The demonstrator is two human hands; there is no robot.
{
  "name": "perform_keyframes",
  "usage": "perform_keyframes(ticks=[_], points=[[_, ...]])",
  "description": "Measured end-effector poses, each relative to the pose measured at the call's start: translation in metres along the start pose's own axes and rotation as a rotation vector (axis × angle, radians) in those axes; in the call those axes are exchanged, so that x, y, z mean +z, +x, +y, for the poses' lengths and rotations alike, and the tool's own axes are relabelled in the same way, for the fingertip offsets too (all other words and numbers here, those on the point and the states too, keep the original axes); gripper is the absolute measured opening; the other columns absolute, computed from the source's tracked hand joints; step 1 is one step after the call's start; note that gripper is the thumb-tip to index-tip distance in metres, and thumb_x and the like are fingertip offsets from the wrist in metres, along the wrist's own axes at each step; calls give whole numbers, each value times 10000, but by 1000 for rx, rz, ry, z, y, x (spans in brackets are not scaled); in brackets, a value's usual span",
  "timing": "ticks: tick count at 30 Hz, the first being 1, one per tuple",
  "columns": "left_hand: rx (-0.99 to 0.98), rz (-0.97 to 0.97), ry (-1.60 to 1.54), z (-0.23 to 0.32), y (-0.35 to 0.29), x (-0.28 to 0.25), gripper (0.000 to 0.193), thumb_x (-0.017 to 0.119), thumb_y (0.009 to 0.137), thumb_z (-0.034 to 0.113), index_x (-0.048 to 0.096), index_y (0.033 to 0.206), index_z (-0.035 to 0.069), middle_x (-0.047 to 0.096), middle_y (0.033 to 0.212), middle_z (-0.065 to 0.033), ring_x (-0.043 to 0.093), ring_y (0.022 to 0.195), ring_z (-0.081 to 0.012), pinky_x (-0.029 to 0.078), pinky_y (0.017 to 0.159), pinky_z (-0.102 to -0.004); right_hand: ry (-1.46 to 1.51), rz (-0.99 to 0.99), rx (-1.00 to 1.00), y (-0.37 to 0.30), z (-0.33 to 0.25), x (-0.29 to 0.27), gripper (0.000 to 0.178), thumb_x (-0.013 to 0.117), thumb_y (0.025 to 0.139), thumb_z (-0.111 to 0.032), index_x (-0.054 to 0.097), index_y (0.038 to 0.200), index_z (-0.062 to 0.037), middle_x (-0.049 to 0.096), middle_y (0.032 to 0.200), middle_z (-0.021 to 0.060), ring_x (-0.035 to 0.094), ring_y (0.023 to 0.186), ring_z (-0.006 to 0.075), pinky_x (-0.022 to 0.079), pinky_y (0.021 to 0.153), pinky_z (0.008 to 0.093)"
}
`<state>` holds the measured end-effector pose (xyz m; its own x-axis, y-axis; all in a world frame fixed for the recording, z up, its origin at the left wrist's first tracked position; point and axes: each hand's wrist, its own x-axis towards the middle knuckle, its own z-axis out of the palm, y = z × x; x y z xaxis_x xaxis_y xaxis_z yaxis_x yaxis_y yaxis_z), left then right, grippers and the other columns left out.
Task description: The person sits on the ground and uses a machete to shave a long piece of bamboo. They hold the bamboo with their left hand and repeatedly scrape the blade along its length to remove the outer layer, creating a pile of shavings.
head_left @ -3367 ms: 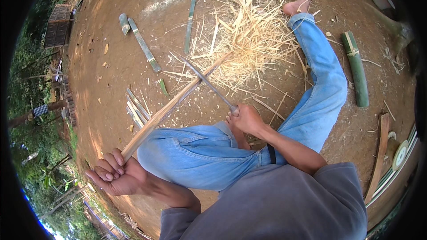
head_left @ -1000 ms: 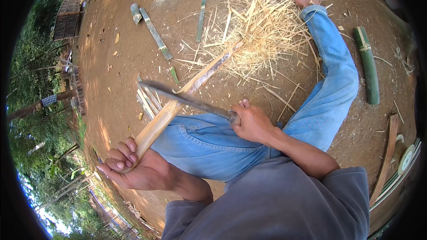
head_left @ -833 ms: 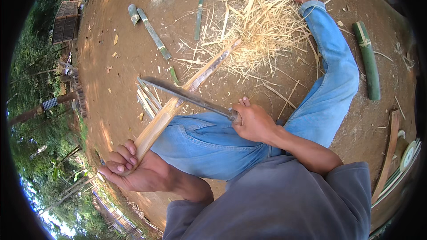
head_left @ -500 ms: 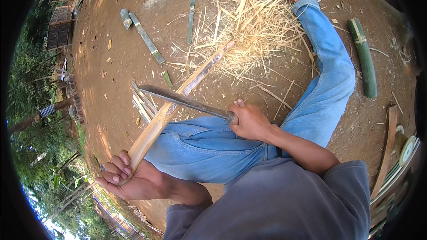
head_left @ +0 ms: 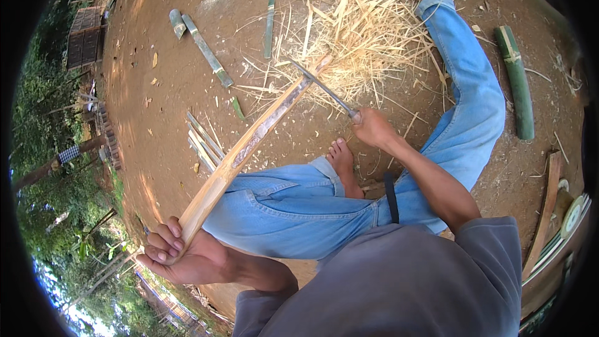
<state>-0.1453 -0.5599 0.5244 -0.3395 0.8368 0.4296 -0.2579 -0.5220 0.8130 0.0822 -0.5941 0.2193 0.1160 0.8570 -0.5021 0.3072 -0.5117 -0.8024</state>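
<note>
My left hand (head_left: 193, 253) is closed round the near end of a long wooden stick (head_left: 249, 143), partly shaved pale and partly dark. The stick slants away from me over my bent left leg, its far end above a heap of shavings (head_left: 362, 31). My right hand (head_left: 377, 130) grips the handle of a machete (head_left: 331, 93). Its dark blade lies across the stick close to the far end, seen nearly edge-on.
Thin split strips (head_left: 204, 143) lie beside my left knee. Green bamboo pieces (head_left: 209, 53) rest at the far left, and a thicker bamboo length (head_left: 516, 87) lies right of my outstretched leg. A curved wooden slat (head_left: 544, 212) is at the near right.
My right hand has pushed the machete away from me along the stick, from its middle to near the far end. My left hand keeps its hold almost unmoved.
</note>
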Motion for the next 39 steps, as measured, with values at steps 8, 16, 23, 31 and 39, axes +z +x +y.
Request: perform_keyframes(ticks=[8,16,23,31,39], points=[[7,59,-4,-1,-8,22,445,328,1048,297,375,641,123,297,579,-5,323,516,-122,343,585,-287,-90,-134,-479,-91,-100,11,306,654,740,-154,586,992,5,626,819,330,560,983,538,340,1053,517],[32,104,43,-2,-18,28,428,361,1044,293,382,650,127,327,590,-6,352,529,-121,352,592,-277,-48,-161,-415,-92,-92,5,320,649,748,-145,597,1024,7,630,871,329,538,1014,564,320,1085,532],[26,73,25,1,-17,20,424,357,1046,294,383,657,128,336,595,2,355,535,-114,364,599,-273,-89,-222,-435,-101,-106,0,308,647,753,-145,607,1021,3,609,952,370,520,1053,574,341,1078,522],[59,120,59,-3,-25,32,401,356,1047,282,381,674,136,334,601,5,332,542,-112,351,601,-260,-33,-162,-417,-100,-97,-2,298,626,731,-120,602,999,8,573,968,436,504,1102,571,321,1084,557],[52,77,50,-1,-24,23,396,356,1048,275,403,681,136,347,604,6,333,550,-108,347,608,-259,-121,-205,-501,-113,-110,-1,376,643,714,-140,577,1052,9,567,957,445,495,1101,587,269,1111,561]])
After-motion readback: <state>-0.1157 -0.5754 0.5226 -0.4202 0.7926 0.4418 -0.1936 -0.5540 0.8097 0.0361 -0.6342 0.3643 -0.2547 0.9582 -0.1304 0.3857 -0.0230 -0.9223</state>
